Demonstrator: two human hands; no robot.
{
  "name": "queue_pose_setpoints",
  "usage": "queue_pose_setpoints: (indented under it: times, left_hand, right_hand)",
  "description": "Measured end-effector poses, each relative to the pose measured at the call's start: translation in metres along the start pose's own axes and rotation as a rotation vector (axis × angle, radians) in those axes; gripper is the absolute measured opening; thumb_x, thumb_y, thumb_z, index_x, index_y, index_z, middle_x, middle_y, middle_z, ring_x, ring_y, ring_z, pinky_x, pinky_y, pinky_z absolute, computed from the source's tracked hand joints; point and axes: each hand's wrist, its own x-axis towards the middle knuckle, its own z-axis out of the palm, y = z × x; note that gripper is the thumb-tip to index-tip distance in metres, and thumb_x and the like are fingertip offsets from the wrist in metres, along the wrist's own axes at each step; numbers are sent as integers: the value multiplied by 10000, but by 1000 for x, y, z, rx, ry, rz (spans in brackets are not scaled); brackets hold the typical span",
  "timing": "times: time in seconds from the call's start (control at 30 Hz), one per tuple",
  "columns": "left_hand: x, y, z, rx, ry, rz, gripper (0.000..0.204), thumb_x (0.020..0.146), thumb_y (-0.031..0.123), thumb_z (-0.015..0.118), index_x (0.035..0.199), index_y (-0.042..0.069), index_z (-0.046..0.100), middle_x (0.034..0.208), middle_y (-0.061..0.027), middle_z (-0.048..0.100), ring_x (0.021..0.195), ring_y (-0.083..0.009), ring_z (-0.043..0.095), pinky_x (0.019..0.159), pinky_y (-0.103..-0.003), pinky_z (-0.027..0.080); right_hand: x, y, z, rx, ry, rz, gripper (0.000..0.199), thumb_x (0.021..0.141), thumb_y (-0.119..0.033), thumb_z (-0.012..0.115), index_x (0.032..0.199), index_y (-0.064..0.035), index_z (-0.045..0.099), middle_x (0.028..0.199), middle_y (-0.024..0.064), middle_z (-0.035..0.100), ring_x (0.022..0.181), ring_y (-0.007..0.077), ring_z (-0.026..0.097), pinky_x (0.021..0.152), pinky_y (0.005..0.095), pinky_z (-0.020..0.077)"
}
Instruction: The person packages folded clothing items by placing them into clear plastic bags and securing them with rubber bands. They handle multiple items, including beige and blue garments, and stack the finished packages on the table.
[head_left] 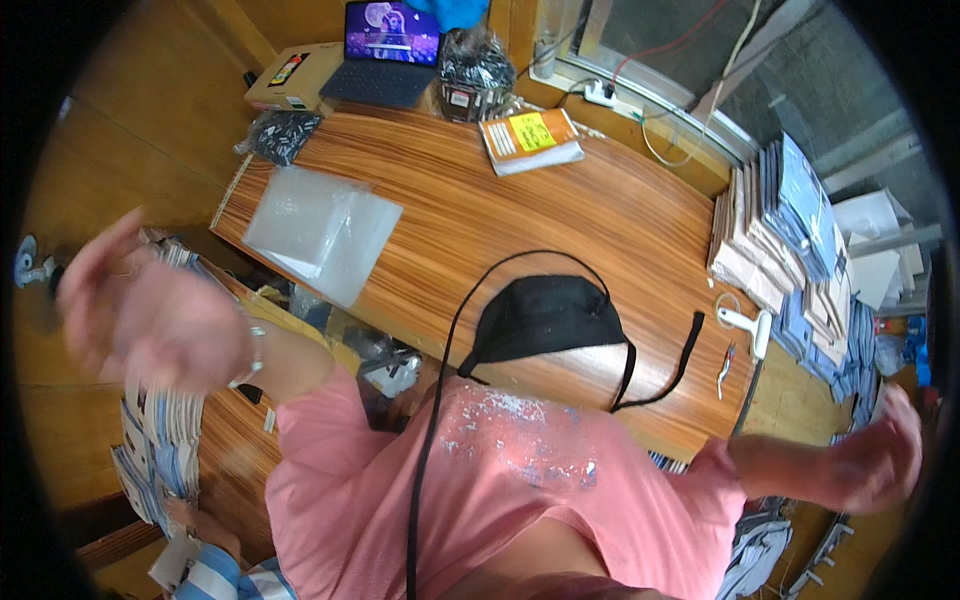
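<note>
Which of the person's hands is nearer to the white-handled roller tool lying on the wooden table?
Right. The right hand is raised below and right of the white-handled roller tool; the left hand is far across the wooden table.

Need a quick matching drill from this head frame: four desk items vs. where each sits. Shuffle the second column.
Things:
1. open laptop with lit screen
2. orange-covered book with yellow sticky note
3. clear plastic bags, flat pile
4. small white-handled roller

Places:
A. left part of the wooden desk
B. right end of the desk, beside the stacked packets
C. far edge, next to a cardboard box
D. far middle of the desk, below the window sill

Pairs: 1-C, 2-D, 3-A, 4-B
</note>
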Motion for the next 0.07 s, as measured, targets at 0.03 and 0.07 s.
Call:
queue_pose_setpoints:
  times: [0.03,0.07]
  left_hand:
    - [17,12,-18,-86,119,166,403,845,355,475,1146,86,488,1216,-154,490,1065,-282,509,916,-420,413]
    - [38,34,-32,106,111,284,455,840,414,459,1182,114,469,1236,-150,479,1087,-297,487,933,-448,382]
  right_hand:
    - [13,0,-23,-254,186,-181,541,772,-354,518,1044,114,508,860,288,578,774,308,589,722,452,471]
    - [5,24,16,-133,148,-145,541,772,-354,518,1044,114,508,860,288,578,774,308,589,722,452,471]
